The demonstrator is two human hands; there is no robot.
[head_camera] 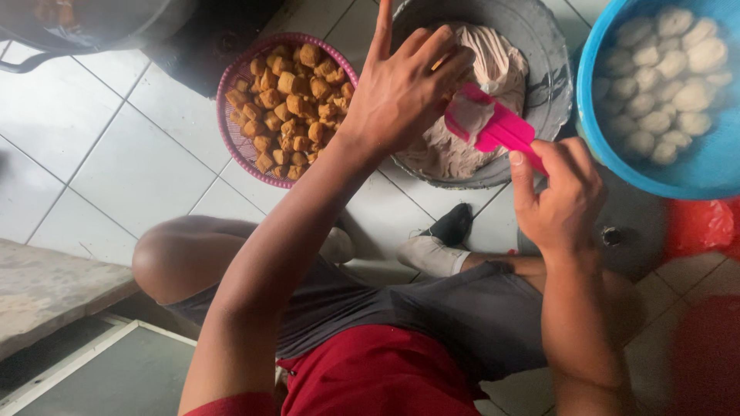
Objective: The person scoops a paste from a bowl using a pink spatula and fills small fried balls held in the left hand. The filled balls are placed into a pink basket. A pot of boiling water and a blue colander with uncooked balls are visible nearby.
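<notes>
Left hand (401,96): curled, pinching what looks like a fried tofu puff.
Right hand (561,196): closed on pink spatula (493,127).
Risk: paste (501,65) could slip off the blade, missing the grey basin (555,69).

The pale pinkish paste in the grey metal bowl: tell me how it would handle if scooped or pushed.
The pale pinkish paste probably is soft and sticky: some clings to the pink plastic spatula held by the right hand. It likely holds its shape, since it sits mounded in the grey metal bowl.

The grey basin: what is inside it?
The grey basin holds pale pinkish paste. The left hand and the pink spatula in the right hand cover part of it.
</notes>
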